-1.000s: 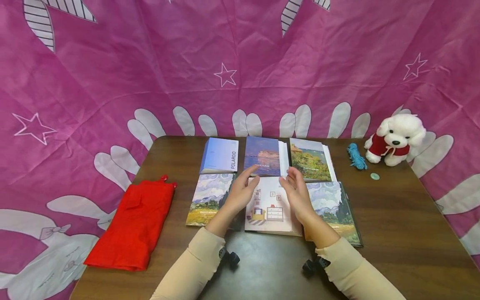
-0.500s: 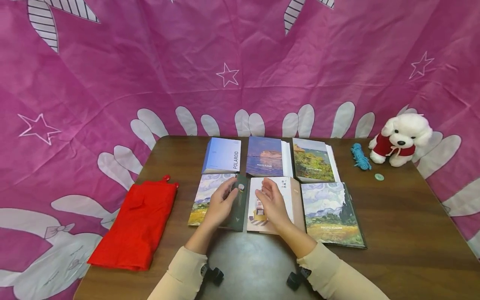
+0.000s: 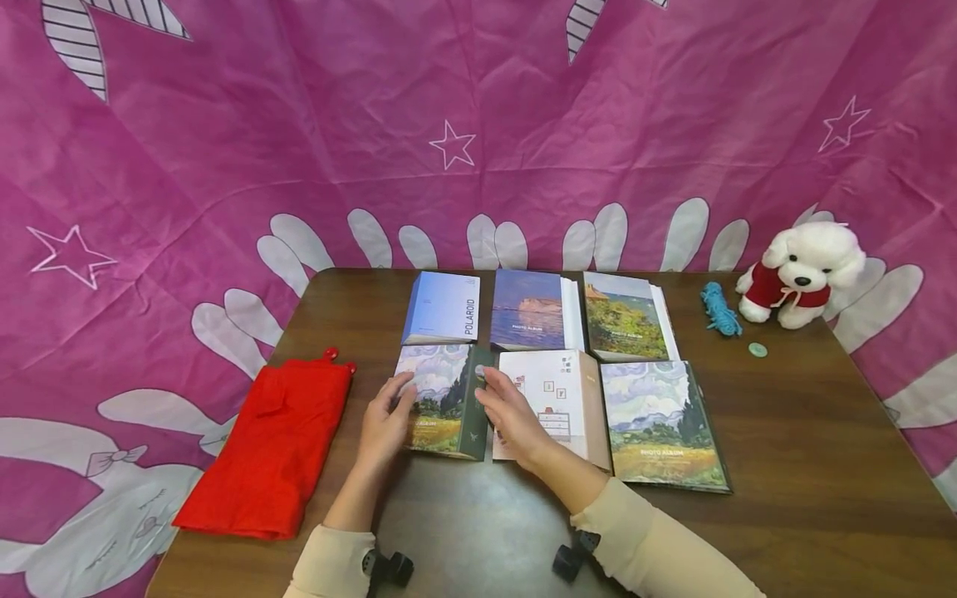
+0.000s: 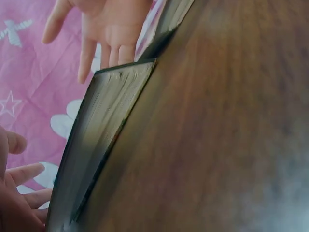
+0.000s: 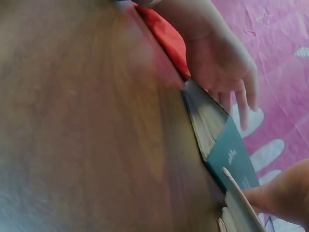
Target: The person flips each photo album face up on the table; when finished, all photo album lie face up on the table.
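In the head view a landscape-painting photo album (image 3: 441, 436) with a dark green spine lies flat at the front left. My left hand (image 3: 383, 428) is at its left edge, fingers loosely bent. Over the spine side and the neighbouring white album (image 3: 549, 365), which shows a drawn room, is my right hand (image 3: 516, 423). Fairly straight fingers of the right hand (image 5: 285, 193) are by the green spine (image 5: 234, 154) in the right wrist view; contact there is unclear. The album's page edges (image 4: 104, 111) face the left wrist camera. Neither hand grips anything.
Another landscape album (image 3: 661, 415) lies front right. Behind stand a blue Polaroid album (image 3: 444, 307), a sea-cliff album (image 3: 527, 307) and a garden album (image 3: 624, 320). A red cloth (image 3: 269, 448) lies left; blue yarn (image 3: 719, 309), a green disc (image 3: 758, 350) and a plush dog (image 3: 803, 274) sit right.
Both hands have moved left, from around the white album to the front-left landscape album. That album's cover and spine now show between them. The albums look to be in the same places.
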`<state>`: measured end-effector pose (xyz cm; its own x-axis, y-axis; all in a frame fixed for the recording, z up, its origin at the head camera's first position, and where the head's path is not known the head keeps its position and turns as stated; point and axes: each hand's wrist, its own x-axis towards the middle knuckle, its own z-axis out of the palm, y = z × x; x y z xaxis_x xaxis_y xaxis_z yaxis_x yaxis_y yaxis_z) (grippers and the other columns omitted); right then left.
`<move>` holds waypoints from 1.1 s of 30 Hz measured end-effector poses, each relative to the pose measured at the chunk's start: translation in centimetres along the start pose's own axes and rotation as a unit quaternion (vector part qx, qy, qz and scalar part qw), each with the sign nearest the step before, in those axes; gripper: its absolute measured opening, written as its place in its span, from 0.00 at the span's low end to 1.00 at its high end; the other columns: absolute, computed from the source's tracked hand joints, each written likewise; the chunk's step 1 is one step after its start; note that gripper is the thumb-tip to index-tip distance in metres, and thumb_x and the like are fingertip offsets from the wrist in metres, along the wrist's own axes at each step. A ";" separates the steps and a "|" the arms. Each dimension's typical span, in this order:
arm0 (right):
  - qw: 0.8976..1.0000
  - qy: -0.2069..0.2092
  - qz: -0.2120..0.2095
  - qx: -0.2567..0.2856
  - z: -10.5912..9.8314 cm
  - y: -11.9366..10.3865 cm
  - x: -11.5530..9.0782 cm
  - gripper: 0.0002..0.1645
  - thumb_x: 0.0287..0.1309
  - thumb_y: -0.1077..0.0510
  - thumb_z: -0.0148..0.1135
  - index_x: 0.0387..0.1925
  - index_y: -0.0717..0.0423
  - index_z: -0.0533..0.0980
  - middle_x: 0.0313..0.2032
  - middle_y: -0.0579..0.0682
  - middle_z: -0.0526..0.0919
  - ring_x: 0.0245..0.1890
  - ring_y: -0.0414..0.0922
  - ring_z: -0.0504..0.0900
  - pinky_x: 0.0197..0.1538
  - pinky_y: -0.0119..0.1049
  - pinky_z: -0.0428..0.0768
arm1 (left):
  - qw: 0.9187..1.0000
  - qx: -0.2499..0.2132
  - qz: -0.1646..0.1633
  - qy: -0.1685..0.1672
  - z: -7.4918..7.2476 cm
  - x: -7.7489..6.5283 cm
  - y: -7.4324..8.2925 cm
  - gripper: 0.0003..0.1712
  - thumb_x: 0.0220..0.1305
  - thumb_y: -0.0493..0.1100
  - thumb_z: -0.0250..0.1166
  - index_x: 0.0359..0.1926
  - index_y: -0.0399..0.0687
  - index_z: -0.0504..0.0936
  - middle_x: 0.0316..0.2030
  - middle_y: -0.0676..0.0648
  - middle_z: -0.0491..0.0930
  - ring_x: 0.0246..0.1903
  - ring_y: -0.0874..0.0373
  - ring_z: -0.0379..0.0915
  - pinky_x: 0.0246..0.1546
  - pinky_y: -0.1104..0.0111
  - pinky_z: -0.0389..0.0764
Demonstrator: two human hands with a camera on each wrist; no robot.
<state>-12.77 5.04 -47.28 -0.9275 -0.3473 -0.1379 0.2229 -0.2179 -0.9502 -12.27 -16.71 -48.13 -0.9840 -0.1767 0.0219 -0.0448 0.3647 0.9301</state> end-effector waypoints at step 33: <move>0.966 0.242 -0.025 0.088 2.5 0.8 1.8 0.31 0.70 0.71 0.54 0.73 0.63 0.64 0.60 0.59 0.72 0.60 0.49 0.73 0.58 0.32 0.79 | 0.997 -0.031 0.012 -0.066 0.6 -0.2 -0.5 0.26 0.73 0.45 0.61 0.66 0.36 0.76 0.71 0.38 0.68 0.71 0.43 0.61 0.74 0.51 0.57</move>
<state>-13.55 1.98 -47.56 -0.9609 0.1252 -0.2470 0.1815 -0.3892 -0.9031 -12.14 -16.30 -48.82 -0.9990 -0.0444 -0.0008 -0.0145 0.3091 0.9509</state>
